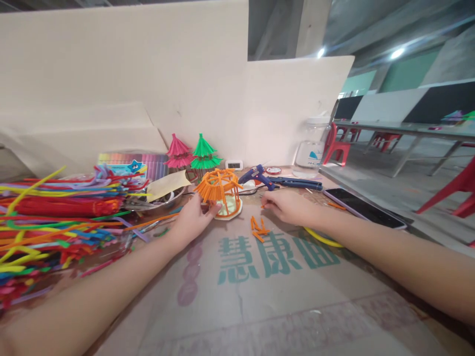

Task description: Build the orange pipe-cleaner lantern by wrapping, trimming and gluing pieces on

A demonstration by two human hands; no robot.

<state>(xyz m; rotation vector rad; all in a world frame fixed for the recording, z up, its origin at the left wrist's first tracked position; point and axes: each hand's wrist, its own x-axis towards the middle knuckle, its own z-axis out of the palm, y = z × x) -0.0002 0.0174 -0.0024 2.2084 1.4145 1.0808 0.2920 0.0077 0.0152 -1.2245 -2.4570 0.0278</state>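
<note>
An orange pipe-cleaner pavilion [219, 189] stands on a pale round base at the middle of the cardboard-covered table [260, 291]. My left hand [193, 220] grips its left side, fingers closed round the orange roof edge. My right hand [287, 205] rests on the table to the right of the pavilion, fingers curled and pinched at a small orange piece I can barely make out. Short orange pipe-cleaner bits [259, 228] lie between the two hands.
A big heap of coloured pipe cleaners [55, 212] fills the left. A pink pavilion [178, 154] and a green pavilion [204, 154] stand behind. A blue glue gun [258, 176], a phone [365, 206], a clear jar [310, 151], a yellow ring [321, 239], cardboard walls behind.
</note>
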